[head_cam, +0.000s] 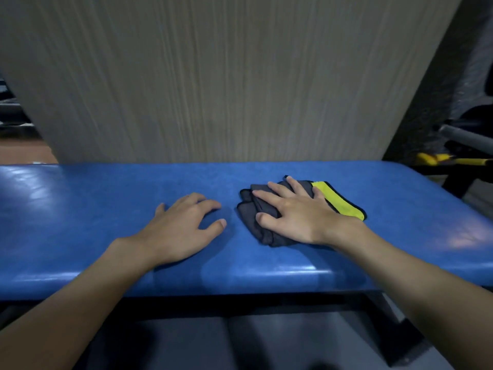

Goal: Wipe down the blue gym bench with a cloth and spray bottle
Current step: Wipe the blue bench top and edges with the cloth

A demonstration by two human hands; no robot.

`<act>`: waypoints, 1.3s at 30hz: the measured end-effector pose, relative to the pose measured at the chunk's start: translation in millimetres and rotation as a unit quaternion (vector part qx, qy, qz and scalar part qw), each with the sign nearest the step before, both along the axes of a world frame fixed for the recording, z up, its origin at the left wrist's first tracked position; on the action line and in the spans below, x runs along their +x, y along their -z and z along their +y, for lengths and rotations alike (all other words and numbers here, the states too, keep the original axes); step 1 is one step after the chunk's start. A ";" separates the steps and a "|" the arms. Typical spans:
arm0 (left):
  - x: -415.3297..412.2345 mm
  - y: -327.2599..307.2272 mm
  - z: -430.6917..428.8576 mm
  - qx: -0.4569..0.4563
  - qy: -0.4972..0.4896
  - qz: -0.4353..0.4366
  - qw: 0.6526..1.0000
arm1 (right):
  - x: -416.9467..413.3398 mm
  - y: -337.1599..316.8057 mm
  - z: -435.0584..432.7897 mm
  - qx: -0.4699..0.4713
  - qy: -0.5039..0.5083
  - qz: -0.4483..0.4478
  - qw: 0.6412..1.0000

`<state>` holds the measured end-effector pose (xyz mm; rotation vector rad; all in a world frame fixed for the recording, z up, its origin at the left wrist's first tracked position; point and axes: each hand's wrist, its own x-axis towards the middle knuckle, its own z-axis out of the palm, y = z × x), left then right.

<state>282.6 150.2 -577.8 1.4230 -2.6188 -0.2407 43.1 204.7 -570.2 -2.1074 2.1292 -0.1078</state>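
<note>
The blue gym bench [106, 209] stretches across the view from left to right. A folded dark grey cloth [253, 209] with a yellow-green side lies on its pad, right of the middle. My right hand [296, 214] presses flat on the cloth with spread, straight fingers. My left hand [181, 225] rests on the bare pad just left of the cloth, fingers relaxed and slightly bent, holding nothing. No spray bottle is in view.
A grey wood-grain wall panel [226, 76] rises right behind the bench. At the far right stand dark gym equipment with a grey bar [469, 136] and a yellow part [432, 158]. The bench's dark frame [394, 327] and grey floor show below.
</note>
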 end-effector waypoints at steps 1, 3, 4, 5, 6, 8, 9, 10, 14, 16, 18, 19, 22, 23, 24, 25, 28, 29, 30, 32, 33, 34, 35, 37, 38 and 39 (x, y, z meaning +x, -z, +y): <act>-10.4 -0.6 1.6 0.000 0.013 0.004 1.000 | -10.1 -0.1 5.3 -0.001 0.008 0.001 1.000; -34.7 -1.9 8.1 0.004 0.040 0.009 0.999 | -31.7 -0.4 18.9 -0.003 0.029 0.001 1.000; -44.4 -2.1 11.2 0.007 0.051 0.012 0.999 | -40.6 -0.2 24.3 -0.003 0.036 0.001 0.999; -50.6 -2.6 14.7 0.011 0.059 0.013 0.998 | -47.1 0.3 27.7 -0.003 0.041 0.000 0.999; -60.4 -2.7 18.9 0.013 0.072 0.014 0.997 | -56.1 0.5 33.5 -0.005 0.049 0.000 0.999; -79.9 -1.8 25.4 0.011 0.095 0.012 0.995 | -74.2 0.2 45.9 -0.007 0.069 0.000 0.998; -89.0 -1.4 29.0 0.008 0.103 0.011 0.995 | -83.2 0.0 51.3 -0.008 0.078 -0.001 0.997; -97.5 -0.5 32.2 0.005 0.110 0.010 0.994 | -92.1 0.0 56.4 -0.009 0.087 -0.001 0.996; -125.8 1.5 47.2 0.000 0.136 -0.007 0.991 | -122.3 0.9 73.5 -0.016 0.120 -0.003 0.993; -140.1 0.9 57.3 -0.003 0.152 -0.016 0.988 | -135.6 1.1 80.8 -0.019 0.137 -0.005 0.990; -153.1 1.7 67.0 -0.004 0.163 -0.032 0.986 | -148.2 1.1 88.0 -0.022 0.152 -0.002 0.988; -158.7 2.5 71.1 -0.003 0.164 -0.041 0.986 | -154.8 1.0 91.7 -0.023 0.162 -0.003 0.987; -168.5 6.8 77.2 -0.003 0.154 -0.067 0.986 | -173.4 0.6 102.7 -0.030 0.194 -0.006 0.980; -169.9 7.2 78.4 -0.007 0.151 -0.074 0.986 | -179.2 0.6 106.7 -0.033 0.205 -0.004 0.978; -170.9 7.6 78.9 -0.008 0.148 -0.080 0.986 | -184.8 0.6 111.3 -0.037 0.215 -0.001 0.976; -172.0 7.2 79.4 -0.009 0.145 -0.086 0.986 | -190.4 0.7 116.0 -0.040 0.227 -0.001 0.973; -174.4 5.7 80.5 -0.014 0.141 -0.099 0.985 | -201.7 1.8 129.6 -0.054 0.268 -0.009 0.962; -175.0 5.1 81.2 -0.016 0.141 -0.103 0.985 | -203.8 2.9 133.4 -0.059 0.282 -0.011 0.958; -175.1 4.3 81.6 -0.015 0.141 -0.105 0.984 | -204.5 3.5 137.0 -0.062 0.293 -0.013 0.954; -175.3 2.9 82.5 -0.011 0.143 -0.105 0.984 | -206.8 5.2 146.5 -0.067 0.305 -0.021 0.950; -175.8 2.3 82.5 -0.010 0.144 -0.105 0.984 | -209.4 6.5 152.5 -0.078 0.311 -0.028 0.947; -176.5 2.3 82.2 -0.011 0.145 -0.106 0.984 | -212.9 8.0 158.2 -0.097 0.321 -0.036 0.941; -177.6 2.1 81.6 -0.011 0.144 -0.107 0.984 | -217.1 10.1 163.1 -0.113 0.334 -0.046 0.935; -178.4 2.8 80.8 -0.008 0.145 -0.106 0.984 | -222.3 16.0 168.3 -0.124 0.351 -0.060 0.926; -178.0 3.0 80.3 -0.005 0.148 -0.104 0.984 | -222.2 18.9 168.3 -0.124 0.354 -0.056 0.925; -176.5 3.6 79.6 -0.001 0.151 -0.101 0.983 | -220.2 21.7 167.2 -0.123 0.352 -0.050 0.926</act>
